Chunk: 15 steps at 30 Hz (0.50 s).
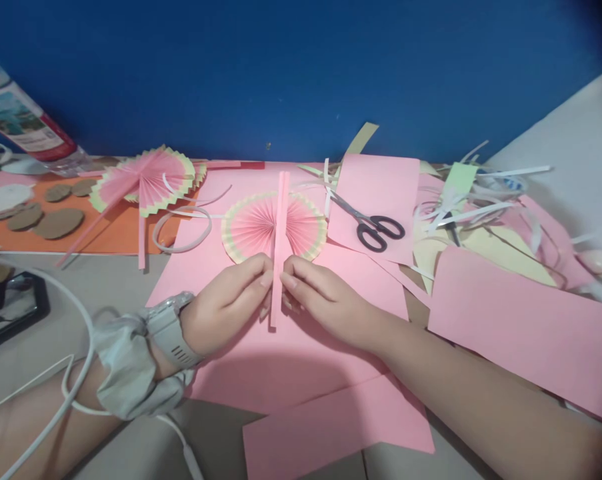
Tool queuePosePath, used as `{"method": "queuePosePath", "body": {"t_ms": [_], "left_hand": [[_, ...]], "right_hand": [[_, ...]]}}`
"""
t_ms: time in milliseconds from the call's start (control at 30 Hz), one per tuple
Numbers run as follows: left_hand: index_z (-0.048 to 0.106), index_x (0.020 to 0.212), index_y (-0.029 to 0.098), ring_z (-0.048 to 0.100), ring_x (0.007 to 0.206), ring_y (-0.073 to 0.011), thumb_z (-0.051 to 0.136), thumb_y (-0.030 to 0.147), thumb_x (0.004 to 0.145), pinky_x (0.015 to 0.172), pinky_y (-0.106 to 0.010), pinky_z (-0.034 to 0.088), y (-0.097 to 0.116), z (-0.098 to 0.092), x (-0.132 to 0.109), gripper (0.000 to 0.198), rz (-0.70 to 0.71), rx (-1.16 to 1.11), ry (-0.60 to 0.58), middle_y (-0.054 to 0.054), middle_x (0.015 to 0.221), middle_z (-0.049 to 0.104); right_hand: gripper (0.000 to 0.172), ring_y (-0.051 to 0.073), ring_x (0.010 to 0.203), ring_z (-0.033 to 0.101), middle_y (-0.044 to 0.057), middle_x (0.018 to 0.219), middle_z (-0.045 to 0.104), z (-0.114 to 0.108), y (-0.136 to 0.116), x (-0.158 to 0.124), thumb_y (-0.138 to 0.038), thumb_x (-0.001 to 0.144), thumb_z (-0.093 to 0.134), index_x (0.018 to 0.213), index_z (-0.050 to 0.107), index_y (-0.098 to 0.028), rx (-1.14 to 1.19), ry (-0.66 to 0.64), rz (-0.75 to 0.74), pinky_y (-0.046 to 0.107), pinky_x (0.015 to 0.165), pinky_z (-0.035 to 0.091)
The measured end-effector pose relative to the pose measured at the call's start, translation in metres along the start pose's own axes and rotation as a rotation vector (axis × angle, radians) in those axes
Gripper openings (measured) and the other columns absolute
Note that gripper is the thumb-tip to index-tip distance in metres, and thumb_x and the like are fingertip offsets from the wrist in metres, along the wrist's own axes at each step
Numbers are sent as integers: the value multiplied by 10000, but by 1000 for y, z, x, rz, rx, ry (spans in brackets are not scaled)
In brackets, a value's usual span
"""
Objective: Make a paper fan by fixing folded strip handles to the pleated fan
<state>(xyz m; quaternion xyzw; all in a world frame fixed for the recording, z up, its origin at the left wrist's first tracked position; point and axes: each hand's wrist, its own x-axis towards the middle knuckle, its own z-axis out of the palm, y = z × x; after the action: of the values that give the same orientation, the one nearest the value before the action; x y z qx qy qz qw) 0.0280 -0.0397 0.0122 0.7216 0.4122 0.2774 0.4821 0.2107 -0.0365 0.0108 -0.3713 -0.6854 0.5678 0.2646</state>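
A folded pink paper strip [281, 220] stands lengthwise before me, in front of a round pleated paper fan [247, 225], pink with a pale yellow rim. My left hand [231, 293] pinches the strip's left side near its lower part, thumb against bent fingers. On the opposite side, my right hand [328, 297] is likewise closed at the strip's edge. The strip hides the fan's centre. Under both hands lies a large pink paper sheet [221, 370]. To the right, black-handled scissors [368, 223] rest on a smaller pink sheet [381, 177].
Another pleated fan [153, 180] with pink sticks lies left on orange paper [115, 233], near cardboard ovals [59, 223]. A plastic bottle [31, 127] leans behind. Paper scraps [481, 200] pile up at right beside a pink sheet [521, 320]. A white cable [83, 320] crosses my left arm.
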Motion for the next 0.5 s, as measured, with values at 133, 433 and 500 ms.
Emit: {"method": "queuePosePath", "body": {"t_ms": [133,433,500], "left_hand": [[430,773,194,437,596,-92,302,263,987,597,-238,376,-1,0,0,259,7,-49,30,49,648,465],[395,731,198,397,556,-97,350,248,957,555,-237,355,4,-1,2,236,-37,80,2,58,602,425],[419,775,197,417,550,-98,344,279,964,554,-235,366,3,-1,1,219,-65,33,7,59,597,439]], "right_hand": [[285,97,601,415,-45,652,423,0,-3,-1,-294,977,379,713,375,-188,-76,-24,0,252,592,346],[312,100,605,425,-45,648,424,0,0,0,-331,978,379,701,365,-190,88,1,25,256,594,356],[302,97,600,410,-44,645,427,0,-2,-1,-315,971,401,699,372,-187,85,-16,22,252,591,351]]}}
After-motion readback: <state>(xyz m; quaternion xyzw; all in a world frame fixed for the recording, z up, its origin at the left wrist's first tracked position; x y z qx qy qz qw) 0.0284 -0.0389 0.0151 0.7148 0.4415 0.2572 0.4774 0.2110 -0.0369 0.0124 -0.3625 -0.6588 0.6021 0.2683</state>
